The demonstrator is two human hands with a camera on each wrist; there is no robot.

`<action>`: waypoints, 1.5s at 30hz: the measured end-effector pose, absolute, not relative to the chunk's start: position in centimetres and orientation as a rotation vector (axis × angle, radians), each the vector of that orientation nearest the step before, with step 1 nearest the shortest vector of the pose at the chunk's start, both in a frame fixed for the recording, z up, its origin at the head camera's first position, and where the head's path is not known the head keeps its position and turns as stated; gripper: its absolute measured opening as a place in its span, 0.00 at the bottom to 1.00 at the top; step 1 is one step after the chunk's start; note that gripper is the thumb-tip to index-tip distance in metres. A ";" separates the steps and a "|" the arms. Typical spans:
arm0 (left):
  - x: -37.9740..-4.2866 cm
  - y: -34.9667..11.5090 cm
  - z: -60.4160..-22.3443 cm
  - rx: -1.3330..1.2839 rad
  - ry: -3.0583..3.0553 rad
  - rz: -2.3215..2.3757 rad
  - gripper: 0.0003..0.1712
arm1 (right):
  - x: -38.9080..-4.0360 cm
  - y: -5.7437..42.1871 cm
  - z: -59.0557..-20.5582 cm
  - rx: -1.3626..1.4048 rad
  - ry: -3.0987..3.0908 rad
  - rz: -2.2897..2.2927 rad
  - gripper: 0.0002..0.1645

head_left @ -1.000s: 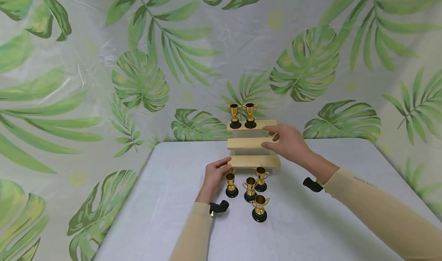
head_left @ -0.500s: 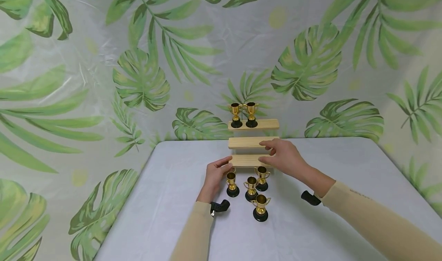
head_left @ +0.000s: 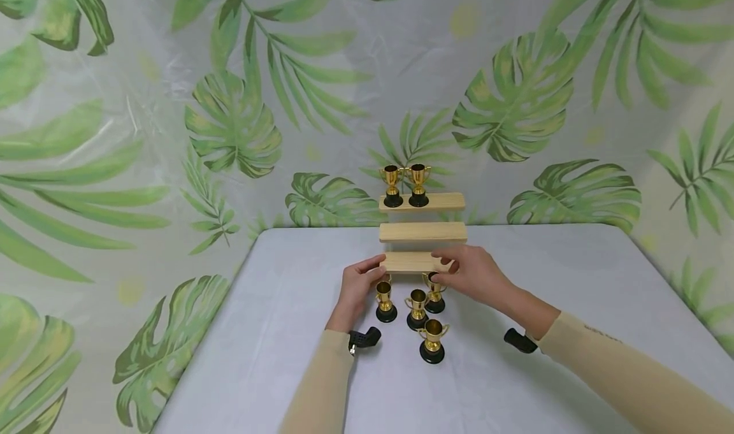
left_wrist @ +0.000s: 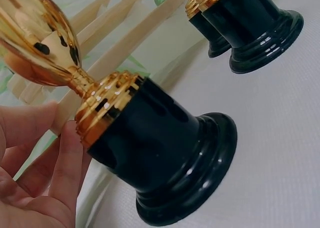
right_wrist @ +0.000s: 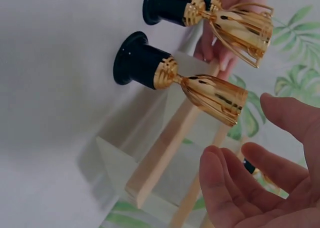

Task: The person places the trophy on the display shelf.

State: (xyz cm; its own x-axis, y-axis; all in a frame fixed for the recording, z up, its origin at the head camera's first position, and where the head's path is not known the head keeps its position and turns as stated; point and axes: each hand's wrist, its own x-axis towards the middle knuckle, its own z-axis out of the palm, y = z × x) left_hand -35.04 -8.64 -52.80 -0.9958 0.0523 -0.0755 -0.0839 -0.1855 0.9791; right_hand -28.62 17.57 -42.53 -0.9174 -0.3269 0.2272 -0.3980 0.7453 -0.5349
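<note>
My left hand (head_left: 355, 290) grips the left end of the lowest board of a three-tier wooden shelf (head_left: 408, 262). In the left wrist view a gold trophy cup on a black base (left_wrist: 150, 138) stands upright beside those fingers. My right hand (head_left: 473, 271), thumb and fingers parted, hovers at the rim of the rear right trophy cup (head_left: 435, 304). The right wrist view shows a gap between its fingers (right_wrist: 215, 168) and that cup (right_wrist: 215, 95). Two more trophies stand nearby, a middle one (head_left: 417, 310) and a front one (head_left: 432, 343).
Two trophies, the left (head_left: 392, 188) and the right (head_left: 418, 188), stand side by side on the left part of the top board. The middle board (head_left: 424, 231) is bare. A white cloth covers the table (head_left: 275, 332); a leaf-patterned curtain (head_left: 321, 102) hangs behind.
My right hand has come down from beside the upper boards to the rear right trophy. My left hand has kept its place at the lowest board. The view has tilted slightly.
</note>
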 end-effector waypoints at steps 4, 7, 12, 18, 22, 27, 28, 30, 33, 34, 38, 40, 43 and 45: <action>-35.2 -8.6 -52.8 -0.032 1.935 2.361 0.18 | -28.4 17.5 -43.1 0.598 -2.823 0.902 0.30; -35.2 -8.7 -52.7 -0.034 1.940 2.351 0.18 | -28.2 17.5 -43.5 0.600 -2.819 0.893 0.28; -35.1 -8.7 -52.6 -0.034 1.956 2.331 0.17 | -28.0 17.3 -43.9 0.616 -2.815 0.853 0.26; -35.1 -8.7 -52.6 -0.024 1.941 2.342 0.17 | -28.2 17.1 -44.3 0.619 -2.810 0.825 0.23; -35.2 -8.6 -52.7 -0.025 1.938 2.350 0.17 | -28.4 17.0 -44.5 0.620 -2.815 0.826 0.21; -35.2 -8.7 -52.9 -0.020 1.940 2.354 0.17 | -28.5 16.8 -44.9 0.622 -2.832 0.829 0.19; -35.2 -8.7 -52.9 -0.018 1.939 2.355 0.17 | -28.6 16.8 -45.0 0.625 -2.833 0.824 0.19; -35.1 -8.6 -52.9 -0.011 1.937 2.357 0.17 | -28.6 16.7 -45.0 0.630 -2.835 0.807 0.18; -35.0 -8.6 -52.8 -0.004 1.939 2.357 0.17 | -28.7 16.7 -45.1 0.637 -2.833 0.782 0.17; -35.0 -8.6 -52.8 -0.008 1.937 2.356 0.17 | -28.8 16.7 -45.2 0.639 -2.832 0.773 0.16; -35.1 -8.5 -52.9 -0.012 1.944 2.355 0.18 | -28.9 16.6 -45.3 0.643 -2.829 0.749 0.16; -35.1 -8.5 -52.9 -0.010 1.947 2.356 0.18 | -28.9 16.6 -45.3 0.646 -2.824 0.743 0.16; -35.1 -8.6 -53.0 -0.010 1.949 2.359 0.18 | -28.9 16.4 -45.3 0.664 -2.808 0.732 0.15; -35.1 -8.7 -53.0 -0.011 1.950 2.363 0.18 | -29.0 16.3 -45.2 0.682 -2.793 0.718 0.14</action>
State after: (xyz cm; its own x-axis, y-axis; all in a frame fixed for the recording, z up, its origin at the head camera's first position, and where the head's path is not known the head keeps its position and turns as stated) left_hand -35.14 -8.69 -53.00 -0.9969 0.0558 -0.0553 -0.0649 -0.1879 0.9800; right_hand -28.95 16.29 -45.19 -0.8791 -0.3874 0.2776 -0.4733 0.7786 -0.4121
